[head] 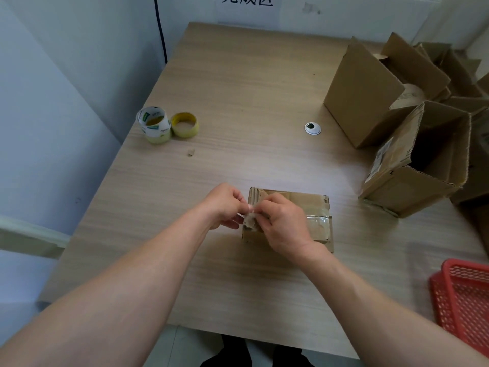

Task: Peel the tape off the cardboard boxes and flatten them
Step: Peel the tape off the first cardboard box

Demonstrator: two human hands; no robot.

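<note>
A small sealed cardboard box [315, 205] lies on the wooden table [238, 96] near its front middle. Clear tape [318, 221] runs along the box's top seam toward the right end. At the box's left end, a lifted scrap of tape with torn paper [250, 219] sticks up. My left hand [225, 205] and my right hand [283, 223] meet there, and the fingertips of both pinch this scrap. My right hand lies over the left half of the box and hides it.
Several opened cardboard boxes [370, 102] stand and lie at the table's right side. Two tape rolls [169, 124] sit at the left. A round metal cable grommet [312, 128] is in the tabletop. A red plastic basket [465, 300] sits at the front right corner.
</note>
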